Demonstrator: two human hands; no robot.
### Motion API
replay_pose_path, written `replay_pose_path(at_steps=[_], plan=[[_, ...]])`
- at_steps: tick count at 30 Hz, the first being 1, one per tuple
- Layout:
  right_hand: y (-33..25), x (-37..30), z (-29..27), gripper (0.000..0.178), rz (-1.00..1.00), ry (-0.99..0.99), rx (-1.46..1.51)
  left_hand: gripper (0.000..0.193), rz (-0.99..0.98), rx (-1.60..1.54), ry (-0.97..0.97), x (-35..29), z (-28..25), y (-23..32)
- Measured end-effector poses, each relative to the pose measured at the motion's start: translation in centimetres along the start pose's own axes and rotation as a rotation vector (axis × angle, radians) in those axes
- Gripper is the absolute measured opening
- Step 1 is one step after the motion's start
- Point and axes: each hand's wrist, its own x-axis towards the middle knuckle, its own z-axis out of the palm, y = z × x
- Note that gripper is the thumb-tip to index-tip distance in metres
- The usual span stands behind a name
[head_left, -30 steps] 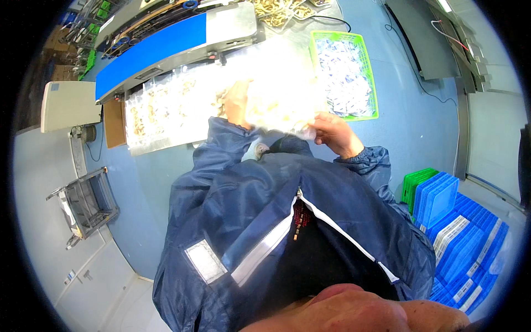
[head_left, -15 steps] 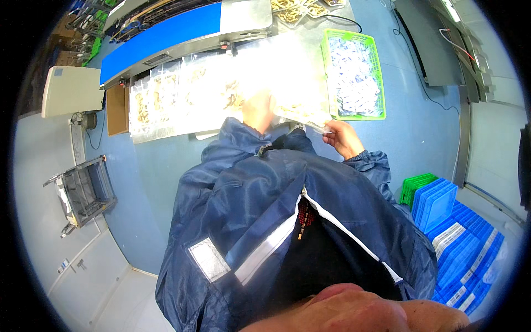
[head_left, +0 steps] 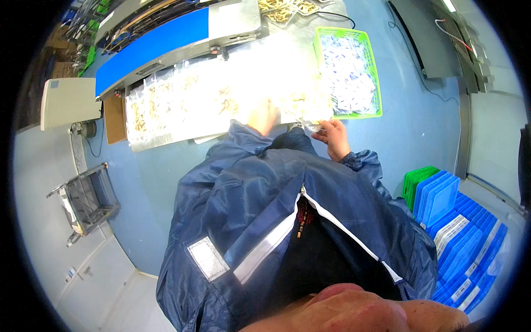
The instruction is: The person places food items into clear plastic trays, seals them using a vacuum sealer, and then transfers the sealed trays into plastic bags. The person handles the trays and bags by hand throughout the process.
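A clear plastic bag [head_left: 305,112] with beige pieces inside lies at the near edge of the brightly lit worktable, close to the green basket. My right hand [head_left: 334,138] pinches the near right corner of this bag between thumb and fingers. At the bag's left side is my left hand [head_left: 262,117], resting at the table edge; glare washes out its fingers, so its grip does not show. To its left lie several flat clear bags [head_left: 152,108] of similar beige pieces, side by side.
Right of the bag stands a green basket [head_left: 378,83] full of small white-and-blue packets. A machine with a blue belt [head_left: 160,47] runs along the back left. Trays of beige pieces [head_left: 279,14] sit at the far side. Blue crates [head_left: 462,238] are stacked at the right.
My right hand has moved slightly left and nearer to me, with the bag's corner still pinched. The bag now lies flatter and more spread. The whole view has shifted a little.
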Motion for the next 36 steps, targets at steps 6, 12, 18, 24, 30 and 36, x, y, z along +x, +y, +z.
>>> replay_pose_path(at_steps=[6, 12, 18, 24, 30, 36], plan=[[1.3, 2.1, 1.0, 0.015, -0.115, 0.055, 0.02, 0.014, 0.366, -0.078, -0.024, 0.7, 0.6, 2.3], [2.6, 4.3, 0.1, 0.017, -0.253, 0.015, -0.093, 0.015, -0.059, -0.001, -0.034, 1.5, 1.5, 1.7], [1.6, 5.4, 0.0, 0.02, -0.197, -0.077, -0.184, 0.013, 0.17, 0.264, -0.222, 3.5, 0.9, 2.3], [-0.1, 6.2, 0.4, 0.023, -0.086, -0.106, -0.103, 0.02, 0.401, 0.002, -0.127, 4.1, 1.5, 3.1], [-0.8, 9.2, 1.6, 0.013, -0.366, -0.145, -0.332, 0.02, 0.7, -0.088, -0.158, 3.7, 2.7, 5.0], [-2.9, 11.3, 2.0, 0.007, -0.219, -0.21, -0.283, 0.017, 0.764, -0.157, -0.206, 4.6, 1.9, 8.3]])
